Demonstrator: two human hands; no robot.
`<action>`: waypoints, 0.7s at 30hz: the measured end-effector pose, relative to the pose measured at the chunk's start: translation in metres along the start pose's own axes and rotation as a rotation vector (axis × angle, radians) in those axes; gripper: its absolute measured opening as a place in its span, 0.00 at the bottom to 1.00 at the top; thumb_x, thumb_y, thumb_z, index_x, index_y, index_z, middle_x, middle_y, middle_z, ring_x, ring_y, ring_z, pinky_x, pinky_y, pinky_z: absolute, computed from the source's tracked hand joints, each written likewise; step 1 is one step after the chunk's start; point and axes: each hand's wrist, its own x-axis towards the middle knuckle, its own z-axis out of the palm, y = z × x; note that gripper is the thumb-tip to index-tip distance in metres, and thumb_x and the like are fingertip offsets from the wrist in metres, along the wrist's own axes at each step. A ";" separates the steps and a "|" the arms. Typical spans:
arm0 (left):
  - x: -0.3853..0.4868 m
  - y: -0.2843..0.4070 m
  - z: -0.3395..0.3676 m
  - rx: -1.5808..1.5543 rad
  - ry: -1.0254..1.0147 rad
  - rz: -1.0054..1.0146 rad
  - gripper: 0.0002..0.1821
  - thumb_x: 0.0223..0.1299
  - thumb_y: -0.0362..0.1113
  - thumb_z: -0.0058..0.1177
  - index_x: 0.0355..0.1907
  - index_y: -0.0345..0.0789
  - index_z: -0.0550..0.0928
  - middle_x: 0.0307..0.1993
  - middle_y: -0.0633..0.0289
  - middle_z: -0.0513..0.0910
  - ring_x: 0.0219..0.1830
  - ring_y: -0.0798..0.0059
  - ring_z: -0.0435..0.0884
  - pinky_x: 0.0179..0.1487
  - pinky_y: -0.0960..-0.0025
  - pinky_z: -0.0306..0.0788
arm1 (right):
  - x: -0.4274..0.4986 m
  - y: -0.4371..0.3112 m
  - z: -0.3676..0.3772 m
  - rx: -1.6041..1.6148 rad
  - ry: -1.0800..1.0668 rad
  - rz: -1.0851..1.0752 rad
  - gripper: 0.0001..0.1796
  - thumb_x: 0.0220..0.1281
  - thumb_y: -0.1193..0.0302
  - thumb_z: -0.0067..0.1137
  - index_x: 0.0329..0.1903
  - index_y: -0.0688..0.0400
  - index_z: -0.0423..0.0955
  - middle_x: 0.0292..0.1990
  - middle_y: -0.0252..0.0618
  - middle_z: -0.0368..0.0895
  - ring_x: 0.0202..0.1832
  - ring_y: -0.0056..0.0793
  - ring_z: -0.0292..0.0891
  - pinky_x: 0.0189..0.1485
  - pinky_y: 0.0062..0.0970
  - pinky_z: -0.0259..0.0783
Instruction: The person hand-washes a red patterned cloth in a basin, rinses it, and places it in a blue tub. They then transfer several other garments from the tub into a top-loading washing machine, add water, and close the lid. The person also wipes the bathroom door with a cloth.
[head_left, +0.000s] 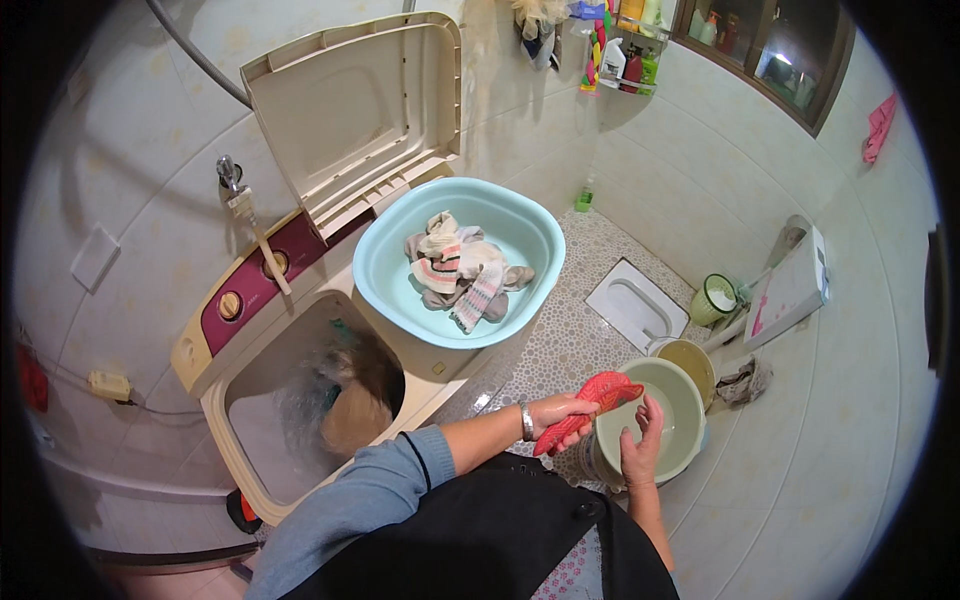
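Note:
My left hand grips a red patterned shoe insole, which looks folded or doubled and slants up to the right. Just right of it, my right hand is raised with thumb and fingers apart, holding nothing, over a pale green basin. Socks in white, grey and pink stripes lie heaped in a light blue plastic basin on the washing machine. Left of that, brown and green laundry churns in water in the open washing machine tub.
The machine's lid stands raised against the wall. A squat toilet is set in the pebble-patterned floor. A yellowish bucket, a green waste bin and a white box are along the right wall.

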 end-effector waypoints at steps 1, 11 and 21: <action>0.000 -0.002 -0.001 -0.046 -0.012 -0.033 0.23 0.66 0.53 0.45 0.28 0.34 0.72 0.16 0.63 0.73 0.11 0.76 0.72 0.12 0.74 0.68 | 0.002 -0.008 0.002 -0.101 0.024 -0.089 0.39 0.42 0.83 0.54 0.64 0.59 0.60 0.61 0.46 0.62 0.58 0.42 0.65 0.63 0.37 0.63; 0.002 -0.018 0.004 -0.101 -0.324 -0.146 0.22 0.68 0.54 0.40 0.33 0.35 0.72 0.17 0.62 0.72 0.10 0.73 0.72 0.12 0.71 0.68 | 0.007 -0.013 0.001 -0.273 0.047 -0.302 0.23 0.40 0.81 0.60 0.46 0.54 0.77 0.52 0.43 0.73 0.53 0.42 0.69 0.55 0.35 0.67; 0.020 -0.032 -0.022 0.228 -0.166 -0.099 0.27 0.62 0.57 0.50 0.53 0.37 0.69 0.22 0.64 0.76 0.12 0.81 0.72 0.12 0.76 0.66 | 0.009 -0.014 -0.005 -0.292 -0.068 -0.225 0.14 0.43 0.82 0.57 0.38 0.57 0.78 0.35 0.42 0.78 0.39 0.41 0.76 0.43 0.33 0.72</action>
